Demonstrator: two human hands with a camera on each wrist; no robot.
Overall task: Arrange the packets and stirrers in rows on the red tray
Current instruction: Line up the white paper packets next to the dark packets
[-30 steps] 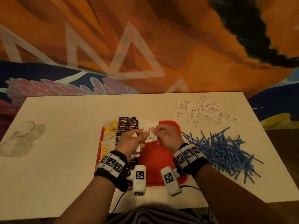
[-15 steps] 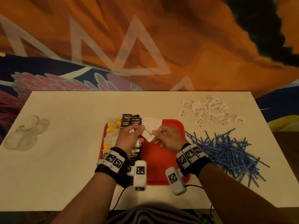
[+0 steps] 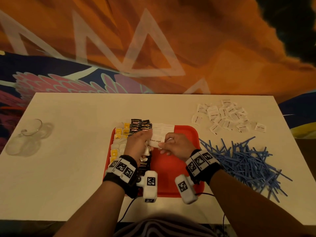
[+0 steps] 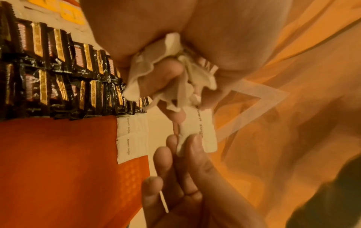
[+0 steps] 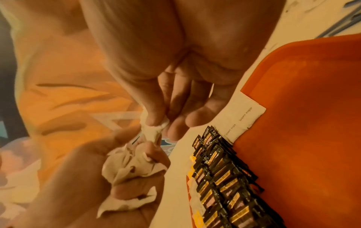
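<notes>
Pinch white paper brown-sugar packet (image 3: 156,142) between right hand (image 3: 176,147) thumb and forefinger, draw clear of the bunch clenched in left hand (image 3: 136,146), lay at twelve o'clock on red plastic tray (image 3: 191,134), edge-to-edge below placed ones.

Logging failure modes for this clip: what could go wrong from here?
1. The left hand grips a crumpled bunch of white packets; as the right hand pinches one brown sugar packet out, others may spill.
2. Both hands hover right beside the black packet rows; a brush could knock them crooked.
3. The stirrer pile lies untouched, with limited bare red tray left.
</notes>
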